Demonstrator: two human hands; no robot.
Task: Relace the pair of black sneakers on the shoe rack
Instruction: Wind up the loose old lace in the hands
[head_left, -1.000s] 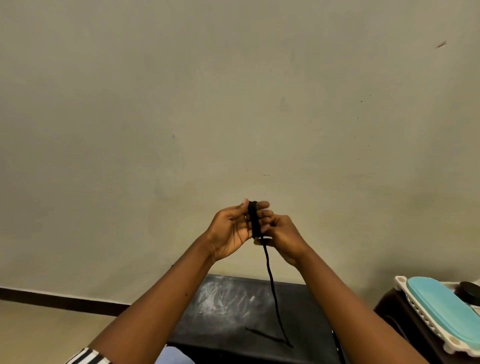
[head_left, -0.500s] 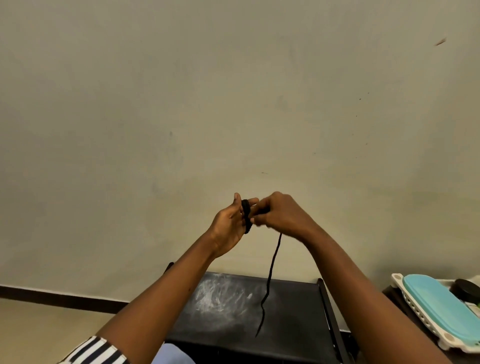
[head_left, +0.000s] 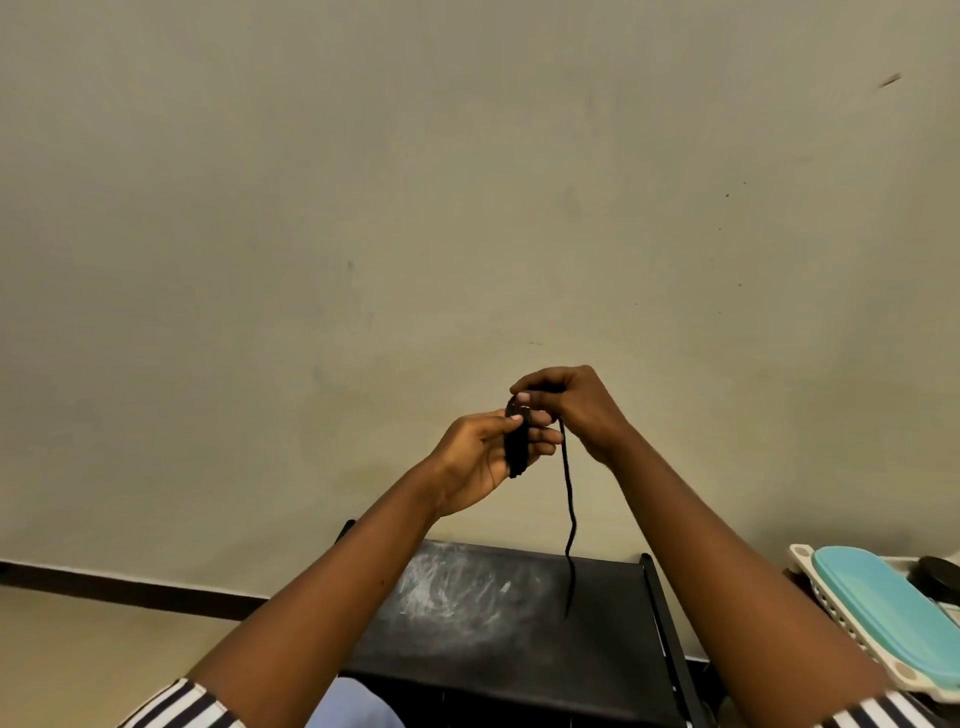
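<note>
Both hands are up above the black shoe rack (head_left: 493, 623), in front of the plain wall (head_left: 363, 208) behind it. The left hand (head_left: 480, 457) has a black shoelace (head_left: 517, 447) wound into a tight little bundle around its fingers, which curl round it while the thumb presses on the outside of the coil. The right hand (head_left: 582, 410) sits just above and against the left one, fingertips pinched tight on the lace at the top of the bundle. From there the loose tail drops down, a bit wavy, and its tip hangs over the right part of the rack's top. Can't tell if it actually touches. The rack top has a chalky white smudge (head_left: 447, 587). Off to the rack's right there's a white tray (head_left: 831, 608) with a teal lid (head_left: 878, 597) on it.
</note>
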